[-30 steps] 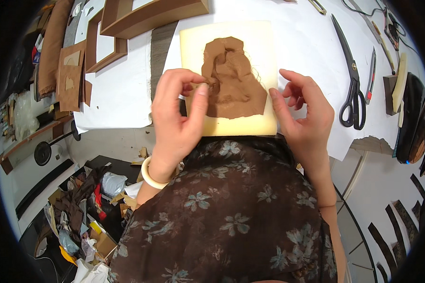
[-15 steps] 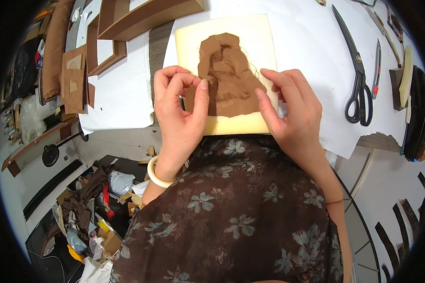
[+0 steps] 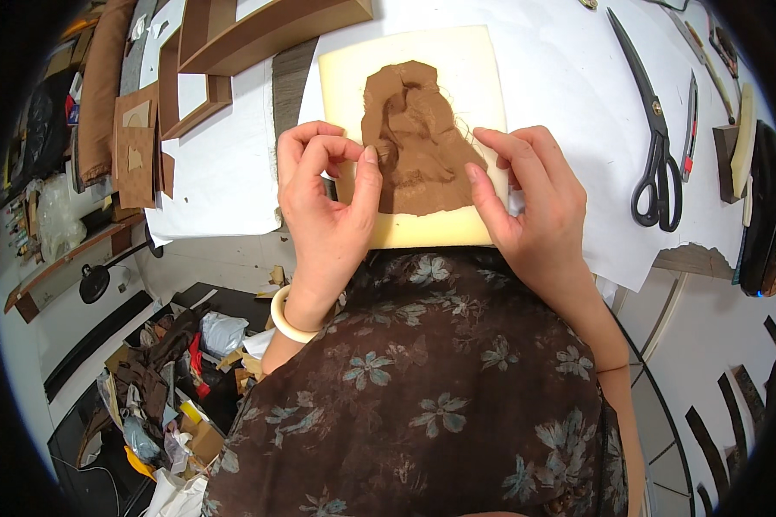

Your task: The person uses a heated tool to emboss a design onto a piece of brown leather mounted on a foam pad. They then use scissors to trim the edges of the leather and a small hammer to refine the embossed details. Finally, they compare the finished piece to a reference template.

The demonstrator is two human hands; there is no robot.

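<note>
A crumpled piece of brown fabric (image 3: 422,142) with frayed edges lies on a pale yellow foam sheet (image 3: 431,228) in front of me. At the fabric's left side, my left hand (image 3: 328,189) is closed, its thumb and forefinger pinched together at the edge. My right hand (image 3: 535,189) is at the right edge, thumb and forefinger apart, with the thumb tip at the cloth. Loose threads stick out by the right forefinger. The fabric's lower left part is partly hidden behind my left hand.
Brown open box frames (image 3: 194,86) stand at the upper left, beside brown panels (image 3: 135,159). Large black scissors (image 3: 655,146) and a utility knife (image 3: 689,129) lie to the right on white paper (image 3: 569,69). A cluttered heap (image 3: 164,379) sits below left.
Almost nothing differs. Both hands hold nearly the same place and pose at the fabric's edges, and the view has shifted very slightly.
</note>
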